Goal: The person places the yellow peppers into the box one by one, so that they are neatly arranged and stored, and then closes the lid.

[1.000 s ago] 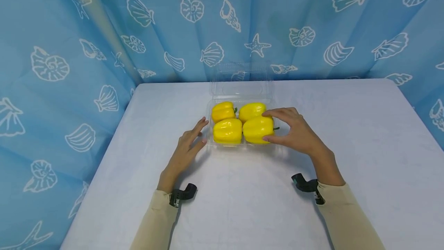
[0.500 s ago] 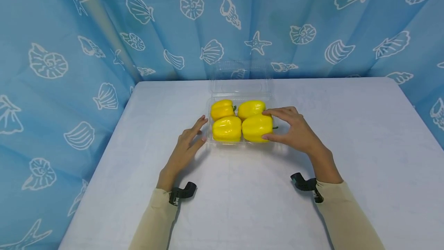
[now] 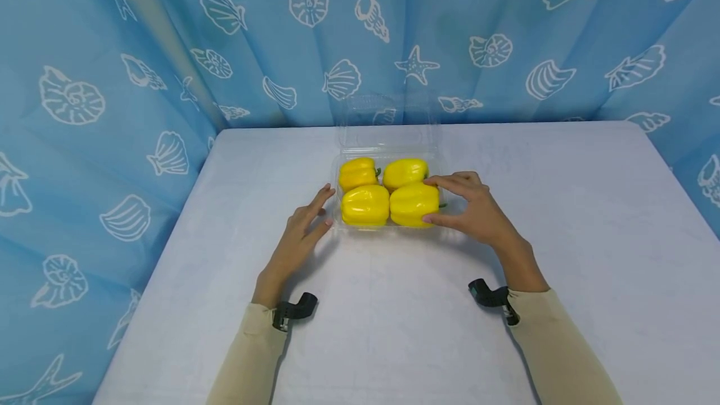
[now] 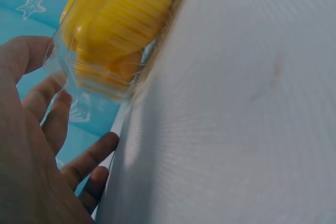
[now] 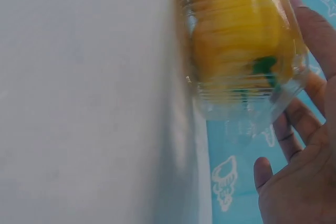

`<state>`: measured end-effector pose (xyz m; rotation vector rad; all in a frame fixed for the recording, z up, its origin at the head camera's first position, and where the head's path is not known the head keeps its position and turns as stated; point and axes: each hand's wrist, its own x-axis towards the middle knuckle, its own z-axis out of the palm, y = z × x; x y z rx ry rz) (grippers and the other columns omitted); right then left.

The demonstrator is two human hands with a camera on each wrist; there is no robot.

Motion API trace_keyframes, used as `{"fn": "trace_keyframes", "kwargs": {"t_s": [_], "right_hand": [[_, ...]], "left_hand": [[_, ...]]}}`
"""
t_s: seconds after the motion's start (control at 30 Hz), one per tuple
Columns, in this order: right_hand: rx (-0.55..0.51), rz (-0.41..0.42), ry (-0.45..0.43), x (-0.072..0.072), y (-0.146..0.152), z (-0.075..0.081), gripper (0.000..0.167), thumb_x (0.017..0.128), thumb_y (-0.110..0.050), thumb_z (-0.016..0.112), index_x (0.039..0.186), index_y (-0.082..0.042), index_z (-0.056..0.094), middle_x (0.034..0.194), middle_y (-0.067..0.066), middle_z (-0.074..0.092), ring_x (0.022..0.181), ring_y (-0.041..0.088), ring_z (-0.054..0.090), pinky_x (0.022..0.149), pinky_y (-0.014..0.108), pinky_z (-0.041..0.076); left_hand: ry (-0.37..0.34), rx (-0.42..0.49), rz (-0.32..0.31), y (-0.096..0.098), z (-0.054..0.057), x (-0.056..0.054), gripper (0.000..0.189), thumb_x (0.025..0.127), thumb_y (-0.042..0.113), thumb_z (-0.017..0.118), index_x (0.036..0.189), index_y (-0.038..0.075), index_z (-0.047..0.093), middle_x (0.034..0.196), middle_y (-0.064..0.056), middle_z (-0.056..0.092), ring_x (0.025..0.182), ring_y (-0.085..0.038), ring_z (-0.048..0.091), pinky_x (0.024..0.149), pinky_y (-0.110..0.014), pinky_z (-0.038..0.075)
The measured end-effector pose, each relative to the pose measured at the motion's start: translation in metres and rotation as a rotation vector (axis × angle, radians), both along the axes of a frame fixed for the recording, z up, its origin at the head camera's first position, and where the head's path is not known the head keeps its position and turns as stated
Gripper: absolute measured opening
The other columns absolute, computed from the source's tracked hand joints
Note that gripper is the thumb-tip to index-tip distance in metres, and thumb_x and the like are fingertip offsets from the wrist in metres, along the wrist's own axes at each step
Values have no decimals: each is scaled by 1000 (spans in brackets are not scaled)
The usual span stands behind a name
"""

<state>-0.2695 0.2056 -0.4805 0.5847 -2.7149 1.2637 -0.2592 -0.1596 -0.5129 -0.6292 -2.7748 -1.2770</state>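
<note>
Several yellow bell peppers sit in two rows in a clear plastic clamshell box, its see-through lid raised at the back. My right hand holds the front right bell pepper by its stem end, thumb on the near side and index finger on the far side. At the box's left side, my left hand has its thumb and fingertips right at the rim, fingers spread. In the left wrist view, the front left bell pepper shows through the ribbed wall. A green stem appears in the right wrist view.
The box stands toward the back of a table with a white cloth. Behind and to the left hangs a blue curtain with white shell prints. Each wrist wears a black camera mount, such as the left mount.
The head view has shifted slightly, so the box and hands appear a little higher and further left. Both hands keep their places at the box and pepper.
</note>
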Motion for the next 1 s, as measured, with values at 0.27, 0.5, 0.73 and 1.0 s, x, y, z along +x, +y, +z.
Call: {"fn": "trace_keyframes", "kwargs": {"t_s": [0.27,0.5,0.73,1.0], "right_hand": [[31,18,15,-1,-1,0,69,76,-37,88,138,-24,61,139,4,59,130,29,32,92,57,21],[106,9,5,-2,-2,3,68,79,-40,86,139,-24,60,140,9,56,127,33,31,87,56,19],[192,-1,-40,-3,-4,9,69,78,-44,85,140,-24,59,140,11,55,119,33,34,85,54,19],[237,-10,-142,-4,-7,17,72,79,-46,83,142,-25,57,143,12,53,120,35,35,87,55,19]], "left_hand": [[-8,2,3,-2,-4,0,54,106,42,44,158,37,29,163,18,22,123,-23,48,107,-58,23],[12,10,-12,-2,-2,-2,54,106,41,45,158,37,30,163,18,22,122,-21,48,107,-58,23],[8,4,-9,-2,0,-4,54,106,41,45,158,37,30,162,20,21,122,-20,48,107,-56,23],[2,15,-6,-3,-2,-3,54,106,40,45,158,38,29,162,18,22,122,-21,48,108,-58,22]]}}
